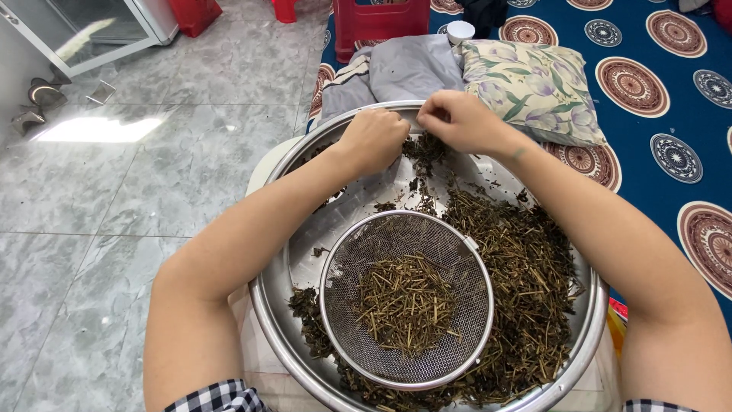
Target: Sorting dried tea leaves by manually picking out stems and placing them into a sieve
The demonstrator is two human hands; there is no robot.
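Dried herb stems and leaves (526,290) fill the right side of a large steel basin (305,229). At its far rim, the left hand (374,140) and right hand (457,120) each pinch plant bits. A round mesh sieve (406,299) holding cut stems (404,305) rests at the near side.

Packages, labels, signs, screens: none in view. Nothing on the floor, the mat or in the basin bears a wrapper, tag or display.
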